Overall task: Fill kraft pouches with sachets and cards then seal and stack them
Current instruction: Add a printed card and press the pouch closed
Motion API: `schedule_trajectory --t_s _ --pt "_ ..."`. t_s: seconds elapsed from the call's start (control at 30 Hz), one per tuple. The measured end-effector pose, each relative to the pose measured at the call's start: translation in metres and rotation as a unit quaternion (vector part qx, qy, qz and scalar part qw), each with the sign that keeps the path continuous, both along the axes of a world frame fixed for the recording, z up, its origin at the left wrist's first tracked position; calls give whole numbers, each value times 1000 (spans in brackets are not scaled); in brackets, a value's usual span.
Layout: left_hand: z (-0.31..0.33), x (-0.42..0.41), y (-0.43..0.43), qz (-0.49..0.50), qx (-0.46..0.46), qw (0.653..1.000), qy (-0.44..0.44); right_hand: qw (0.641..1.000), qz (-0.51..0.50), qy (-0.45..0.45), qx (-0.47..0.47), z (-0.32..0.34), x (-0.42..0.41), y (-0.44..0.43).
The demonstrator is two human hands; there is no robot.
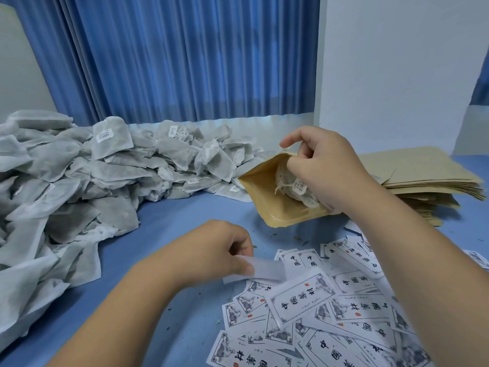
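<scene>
Dozens of things crowd this scene, and the widest is the pleated blue curtain (172, 56) across the back. Below it runs the blue-covered counter (172, 207). On its left side lies a deep heap of grey-white mesh sachets (79, 181). Several of them carry small white stickers, whose print is too small for me to read.

At the far right sits a stack of flat kraft pouches (423, 176), fanned a little at the edges. Nearer me on the right is a loose spread of white cards (330, 313), overlapping at all angles. Each has a thin frame, an ink-wash picture and a small red seal. From here the bold characters are upside down. I can make out 中国, and the two that follow I cannot read with certainty.

My right grip (325, 165) is curled round the rim of one open kraft pouch (267, 197). It holds the pouch off the counter, between the heap and the stack, with the mouth turned toward me. Inside it a sachet (288, 181) shows, its string and a barcode label (301, 187) just under my fingers.

My left grip (219, 247) is closed in a pinch, thumb against fingers, on a single card (264, 270). The card hangs over the near edge of the spread, plain side up, and it is blurred.
</scene>
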State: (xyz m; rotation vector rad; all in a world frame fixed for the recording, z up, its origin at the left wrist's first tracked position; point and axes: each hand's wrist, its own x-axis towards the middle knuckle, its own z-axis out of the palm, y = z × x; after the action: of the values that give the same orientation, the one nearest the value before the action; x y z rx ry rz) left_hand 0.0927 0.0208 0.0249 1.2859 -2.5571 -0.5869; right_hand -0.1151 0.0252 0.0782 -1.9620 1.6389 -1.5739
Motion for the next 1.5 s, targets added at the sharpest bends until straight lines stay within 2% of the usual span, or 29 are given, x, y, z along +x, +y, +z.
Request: schedule_trajectory --t_s 0.13,0.27,0.33,0.4,0.47,0.53,0.6,0.77,0.93,0.97,1.03,1.13,1.2,1.3,1.5 --pt "2 3 -3 20 -68 997 -14 1000 1 -1 0 0 0 0" --pt "4 0 3 27 -189 981 43 1000 2 7 -1 0 0 0" --pt "3 -5 8 22 -304 948 86 1000 4 10 -3 -1 -1 0" --pt "1 -10 10 27 -411 902 127 1000 3 9 -6 -1 0 -1" --pt "2 -16 9 45 -473 865 162 1000 2 7 -7 -2 0 -2" --pt "4 -23 7 55 -506 845 164 1000 1 7 -6 -2 1 -2" --pt "4 -31 3 50 -513 847 133 1000 2 13 -5 -2 4 -1" --pt "-8 -50 -6 -13 -464 886 -2 1000 17 24 -11 0 12 4" --pt "-12 -59 -21 -16 -396 910 -118 998 34 52 -20 4 20 9" --pt "-10 -60 -22 -10 -390 913 -119 997 38 61 -18 3 22 9" --pt "-8 -57 -23 -5 -388 917 -91 996 46 77 -12 1 26 9" --pt "-11 -44 -21 -8 -406 914 7 994 42 102 -20 -1 28 8" --pt "-13 -32 -19 6 -385 918 89 988 25 142 -47 0 28 10" --pt "-7 -13 -16 39 -386 906 168 971 8 217 -98 5 33 16" --pt "9 6 -7 47 -408 884 223 954 20 283 -101 13 37 35"
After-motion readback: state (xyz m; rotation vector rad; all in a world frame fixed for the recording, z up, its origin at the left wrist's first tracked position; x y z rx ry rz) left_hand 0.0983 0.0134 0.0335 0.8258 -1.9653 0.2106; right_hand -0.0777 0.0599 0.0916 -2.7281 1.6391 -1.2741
